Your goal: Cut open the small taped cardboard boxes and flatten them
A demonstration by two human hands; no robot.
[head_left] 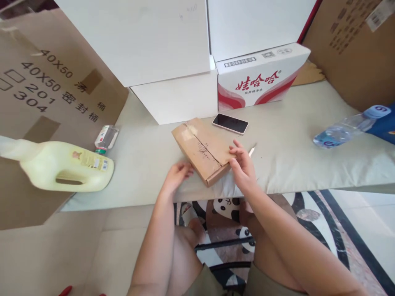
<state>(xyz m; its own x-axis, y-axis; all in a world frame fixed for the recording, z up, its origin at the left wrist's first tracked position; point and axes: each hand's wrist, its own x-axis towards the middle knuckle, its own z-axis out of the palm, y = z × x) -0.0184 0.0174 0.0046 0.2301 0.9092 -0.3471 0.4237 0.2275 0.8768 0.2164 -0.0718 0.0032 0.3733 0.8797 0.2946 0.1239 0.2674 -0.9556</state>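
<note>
A small brown cardboard box (200, 150) lies at an angle on the cloth-covered surface, with a seam across its top, a strip of tape and some dark handwriting. My left hand (179, 176) is beside the box's near left edge, fingers loosely bent and apart, holding nothing. At the opposite side, my right hand (242, 164) has its fingers spread, the thumb and fingertips at the right corner of the box. A slim white pen-like tool (252, 149) lies partly hidden behind that hand. Just beyond the box rests a smartphone (230, 123) with a dark screen.
White boxes (182, 96) are stacked at the back, next to a red-and-white carton (259, 84). To the left are a yellow jug (68, 164), a small clear bottle (106, 137) and a large carton (55, 82). A water bottle (345, 129) lies at the right.
</note>
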